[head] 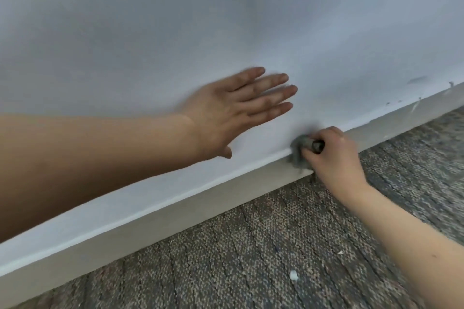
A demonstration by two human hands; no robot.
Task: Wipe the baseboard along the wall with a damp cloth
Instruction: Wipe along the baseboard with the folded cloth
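Count: one small wadded grey cloth [300, 152]; one long off-white painted baseboard [175, 211]; one pale blue-grey painted wall [175, 20]; two bare hands, left hand [233, 108] and right hand [336, 155]; two small white scraps [293, 275] on the mottled brown-grey woven carpet [251, 246].
Cloth look: crumpled into a rough ball, edges blurred, darker than the paint around it.
Cloth place: pressed on the top lip and upper face of the baseboard, just off centre toward 4 o'clock.
Cloth axis: none clear, bunched too tightly to tell.
Baseboard look: bright narrow lip on top, duller beige flat face below, meeting the carpet.
Baseboard axis: long, running from 8 o'clock at the left edge up to 2 o'clock at the right edge.
Right grip: fingers curled round the cloth, holding it against the baseboard; forearm entering from 5 o'clock.
Left grip: wide and holding nothing, fingers straight and close together, pointing toward 3 o'clock, palm facing the wall above the baseboard; contact with the wall too blurred to tell.
Wall marks: a few dark marks [416, 80] toward 2 o'clock, just above the baseboard.
Scraps: larger one at 6 o'clock, smaller one toward 5 o'clock beside the right forearm.
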